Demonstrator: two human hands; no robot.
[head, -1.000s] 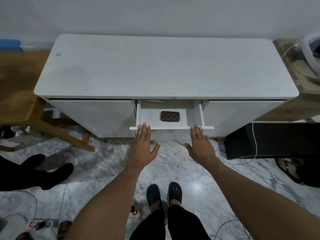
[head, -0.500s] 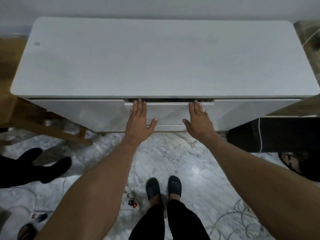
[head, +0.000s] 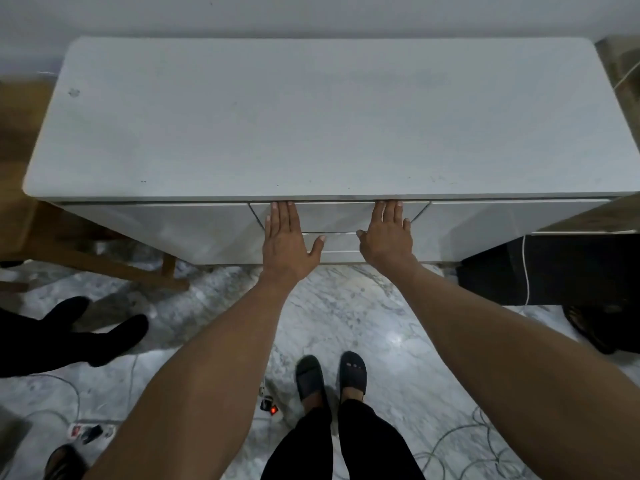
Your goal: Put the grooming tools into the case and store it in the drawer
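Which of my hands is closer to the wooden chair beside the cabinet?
Left. The left hand lies flat on the drawer front's chair-side end; the right hand is farther from the wooden chair.

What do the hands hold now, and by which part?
Nothing is held. The left hand and the right hand lie flat and open against the front of the drawer, with no grip on it.
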